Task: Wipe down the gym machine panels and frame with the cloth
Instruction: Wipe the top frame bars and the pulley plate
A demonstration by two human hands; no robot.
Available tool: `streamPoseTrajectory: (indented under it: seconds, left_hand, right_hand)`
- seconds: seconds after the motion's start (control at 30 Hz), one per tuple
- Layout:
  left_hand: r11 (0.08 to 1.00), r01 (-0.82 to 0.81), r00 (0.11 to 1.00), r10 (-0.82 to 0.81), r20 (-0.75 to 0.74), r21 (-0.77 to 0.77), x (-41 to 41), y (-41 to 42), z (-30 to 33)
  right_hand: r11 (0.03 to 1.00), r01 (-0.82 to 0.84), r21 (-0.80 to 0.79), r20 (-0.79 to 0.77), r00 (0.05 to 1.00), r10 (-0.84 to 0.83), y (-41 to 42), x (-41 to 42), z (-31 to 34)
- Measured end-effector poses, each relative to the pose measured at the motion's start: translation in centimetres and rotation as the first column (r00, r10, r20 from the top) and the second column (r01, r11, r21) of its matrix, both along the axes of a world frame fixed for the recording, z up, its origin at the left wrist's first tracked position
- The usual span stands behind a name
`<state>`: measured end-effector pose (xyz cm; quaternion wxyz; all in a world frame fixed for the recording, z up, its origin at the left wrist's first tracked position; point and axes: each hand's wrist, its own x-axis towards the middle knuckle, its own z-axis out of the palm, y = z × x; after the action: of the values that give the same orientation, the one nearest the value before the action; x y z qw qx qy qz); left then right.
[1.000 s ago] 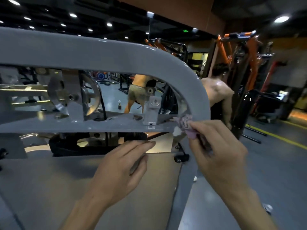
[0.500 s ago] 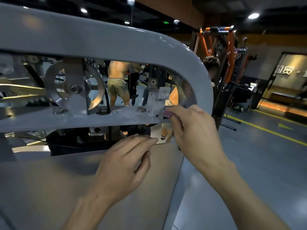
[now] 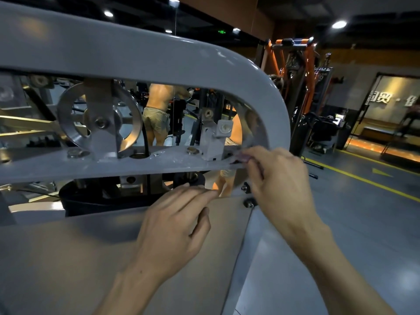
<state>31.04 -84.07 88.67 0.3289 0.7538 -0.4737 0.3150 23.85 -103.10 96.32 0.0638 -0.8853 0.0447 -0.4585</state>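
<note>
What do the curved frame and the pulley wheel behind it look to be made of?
Curved frame: probably steel tube under glossy grey paint; ceiling lights glint off its smooth skin. Pulley wheel: bare machined metal, likely aluminium or steel; silvery, bright reflections, no paint.
</note>
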Motion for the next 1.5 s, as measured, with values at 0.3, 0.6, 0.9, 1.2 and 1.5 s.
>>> streamPoseTrajectory:
  seconds: [0.3,0.6,0.9,1.2,1.5]
  left_hand:
    - [0.999,0.017,1.000,-0.017,-0.006,-0.028,-0.2,0.0,0.2]
    - [0.998,0.003,1.000,-0.004,-0.010,-0.062,-0.2,-0.3,0.0]
    - [0.997,-0.002,1.000,0.002,-0.002,-0.072,0.0,-0.4,-0.3]
    - [0.997,0.010,1.000,-0.011,-0.022,-0.071,-0.1,-0.4,-0.2]
    - [0.996,0.002,1.000,0.000,0.015,-0.093,0.0,-0.5,-0.3]
  right_hand:
    - [0.995,-0.021,-0.100,0.012,1.000,0.022,-0.7,-2.1,0.6]
    - [0.985,0.103,-0.140,0.021,0.995,-0.101,1.7,0.5,0.9]
    - [0.992,-0.111,-0.056,-0.248,0.964,0.094,1.9,-0.8,0.5]
    - [0.998,0.046,-0.040,-0.439,0.896,-0.059,2.0,2.5,2.8]
    - [0.994,0.094,0.059,-0.568,0.822,-0.044,2.7,2.8,4.7]
